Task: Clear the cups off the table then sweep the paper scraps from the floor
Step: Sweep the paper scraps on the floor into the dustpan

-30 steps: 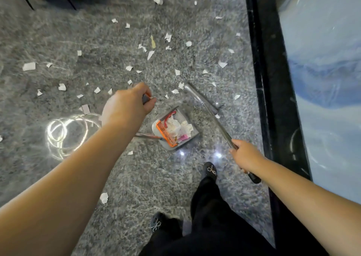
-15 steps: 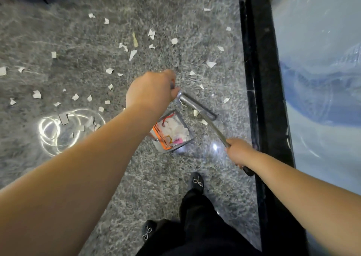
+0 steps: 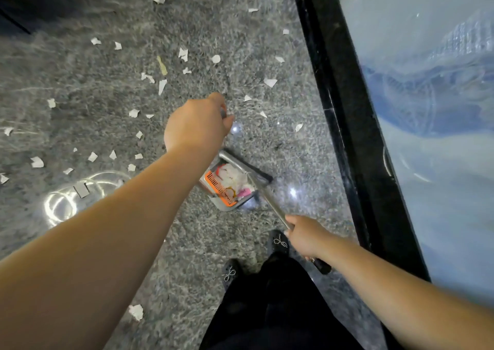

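Several white paper scraps lie scattered over the grey speckled floor, mostly ahead and to the left. A grey dustpan with an orange comb edge sits on the floor just ahead of my feet, with paper scraps and pink bits inside. My left hand is raised above it, gripping the top of the dustpan handle. My right hand grips the metal broom handle, which slants down to the broom head at the dustpan's far edge.
A black border strip runs along the right, with a pale blue glass wall beyond it. My black shoes and dark trousers are at the bottom. One scrap lies near my left foot. A ring light reflects off the floor.
The broom head has been drawn back from the open floor to the dustpan's edge. My left hand has shifted right and up over the dustpan. The view has moved forward.
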### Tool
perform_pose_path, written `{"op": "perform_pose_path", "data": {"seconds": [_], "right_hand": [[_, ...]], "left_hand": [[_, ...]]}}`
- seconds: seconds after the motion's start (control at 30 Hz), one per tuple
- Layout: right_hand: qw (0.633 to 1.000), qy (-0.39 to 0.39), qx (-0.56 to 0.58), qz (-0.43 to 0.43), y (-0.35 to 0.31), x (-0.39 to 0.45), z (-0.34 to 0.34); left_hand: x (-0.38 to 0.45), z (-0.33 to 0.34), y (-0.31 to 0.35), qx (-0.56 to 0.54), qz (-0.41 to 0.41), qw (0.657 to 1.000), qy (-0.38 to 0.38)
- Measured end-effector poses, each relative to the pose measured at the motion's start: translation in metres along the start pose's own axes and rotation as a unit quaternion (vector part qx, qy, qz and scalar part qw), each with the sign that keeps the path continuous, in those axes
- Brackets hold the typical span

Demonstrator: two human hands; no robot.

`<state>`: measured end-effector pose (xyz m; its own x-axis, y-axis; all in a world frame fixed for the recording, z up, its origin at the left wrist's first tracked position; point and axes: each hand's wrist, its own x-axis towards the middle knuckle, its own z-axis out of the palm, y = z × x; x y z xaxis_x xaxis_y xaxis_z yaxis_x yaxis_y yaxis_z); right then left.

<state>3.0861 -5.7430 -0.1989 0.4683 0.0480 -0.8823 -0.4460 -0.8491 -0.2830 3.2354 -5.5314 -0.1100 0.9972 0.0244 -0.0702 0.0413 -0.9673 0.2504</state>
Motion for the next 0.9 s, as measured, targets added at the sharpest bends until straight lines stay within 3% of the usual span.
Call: {"op": "perform_pose_path", "data": {"seconds": [0.4,0.9], "right_hand": [[0.984,0.046,0.172,0.016,0.008,-0.053,0.044],[0.982,0.090,0.164,0.030,0.023,-0.020,-0.052]], "left_hand": [[-0.016,-0.005,-0.001,-0.022,0.015,1.000,0.008],[-0.014,-0.009,-0.014,-0.016,-0.029,0.999,-0.002]]}}
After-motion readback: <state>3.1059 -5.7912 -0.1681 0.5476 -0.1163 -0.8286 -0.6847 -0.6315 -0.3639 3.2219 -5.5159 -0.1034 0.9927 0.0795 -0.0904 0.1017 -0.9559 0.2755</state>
